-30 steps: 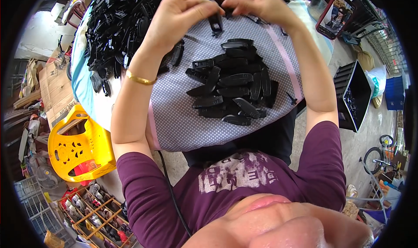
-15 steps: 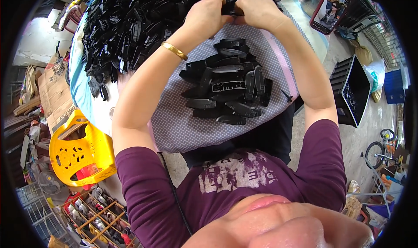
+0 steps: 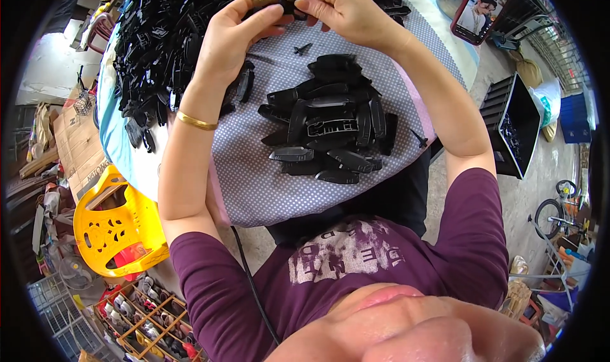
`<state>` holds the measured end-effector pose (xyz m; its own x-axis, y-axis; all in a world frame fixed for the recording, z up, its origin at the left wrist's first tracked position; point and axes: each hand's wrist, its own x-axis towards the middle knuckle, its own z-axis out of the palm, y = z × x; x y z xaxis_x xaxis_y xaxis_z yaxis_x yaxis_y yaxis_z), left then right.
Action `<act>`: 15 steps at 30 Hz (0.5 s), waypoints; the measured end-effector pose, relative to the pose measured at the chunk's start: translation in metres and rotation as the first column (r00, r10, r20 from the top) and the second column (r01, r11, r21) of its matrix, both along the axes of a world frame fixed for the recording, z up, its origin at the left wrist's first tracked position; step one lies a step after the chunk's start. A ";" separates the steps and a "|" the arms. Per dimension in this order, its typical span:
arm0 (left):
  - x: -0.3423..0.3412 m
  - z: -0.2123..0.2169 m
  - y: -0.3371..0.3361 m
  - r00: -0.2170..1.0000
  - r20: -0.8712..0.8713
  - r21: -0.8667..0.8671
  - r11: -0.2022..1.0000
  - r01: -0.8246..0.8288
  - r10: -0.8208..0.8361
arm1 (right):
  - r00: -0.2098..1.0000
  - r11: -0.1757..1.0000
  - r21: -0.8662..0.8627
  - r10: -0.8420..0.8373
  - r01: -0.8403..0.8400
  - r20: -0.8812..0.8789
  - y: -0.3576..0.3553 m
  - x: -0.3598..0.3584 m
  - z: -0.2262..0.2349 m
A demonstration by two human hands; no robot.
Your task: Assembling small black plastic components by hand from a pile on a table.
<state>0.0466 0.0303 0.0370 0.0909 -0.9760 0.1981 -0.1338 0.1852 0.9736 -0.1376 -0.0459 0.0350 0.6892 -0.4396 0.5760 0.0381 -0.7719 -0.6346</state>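
Hands, our left hand (image 3: 238, 34) and right hand (image 3: 340, 9), have come together since a moment ago and now pinch one small black plastic clip part (image 3: 287, 1) above the dotted grey cloth (image 3: 254, 171), where finished black pieces (image 3: 330, 130) lie.

Cluttered home workshop: heaped black plastic parts (image 3: 159, 50), cardboard boxes (image 3: 76, 146).

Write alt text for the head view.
Both hands, left hand and right hand, pinch one small black plastic part above a dotted cloth holding a pile of black parts; a larger heap lies left, near a yellow chair.
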 end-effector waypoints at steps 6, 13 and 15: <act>0.007 -0.005 0.005 0.980 -0.111 -0.010 0.986 0.165 -0.165 | 0.994 0.855 0.514 0.012 -0.066 0.107 0.006 0.009 -0.007; 0.017 -0.024 -0.002 0.972 -0.222 -0.026 0.997 0.078 -0.082 | 0.979 0.789 0.605 -0.026 -0.105 0.203 0.005 0.005 -0.002; 0.018 -0.025 -0.002 0.971 -0.227 -0.032 0.997 0.074 -0.080 | 0.981 0.789 0.596 0.039 -0.147 0.190 0.005 0.007 -0.005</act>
<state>0.0647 0.0281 0.0118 0.0610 -0.9773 0.2030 0.1067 0.2086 0.9722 -0.1308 -0.0407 0.0295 0.6673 -0.6732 0.3184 0.2313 -0.2191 -0.9479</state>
